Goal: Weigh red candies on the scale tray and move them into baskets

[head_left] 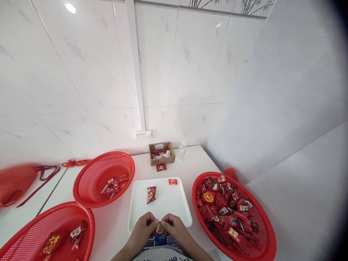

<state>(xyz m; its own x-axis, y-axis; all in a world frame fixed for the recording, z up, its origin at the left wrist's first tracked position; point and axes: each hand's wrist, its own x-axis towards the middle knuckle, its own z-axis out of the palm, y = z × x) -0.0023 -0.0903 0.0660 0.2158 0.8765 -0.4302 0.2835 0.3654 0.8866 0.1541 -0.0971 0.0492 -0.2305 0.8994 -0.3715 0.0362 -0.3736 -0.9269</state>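
My left hand [146, 225] and my right hand [173, 225] meet at the near edge of a white tray [171, 210]. Both are closed, thumbs and fingers pinching the top edge of a dark red snack packet [160, 231] with pale print. Its lower part hangs between the hands. On the tray, beyond my hands, lie a dark red packet [151, 194] and a smaller bright red packet [172, 181]. Whether the held packet is torn I cannot tell.
A red basket [268, 226] heaped with packets stands at right. Two more red baskets, one farther [94, 163] and one nearer [91, 224], hold a few packets at left. A cardboard box [163, 160], a loose packet [161, 167] and a clear plastic bottle [181, 151] are near the wall.
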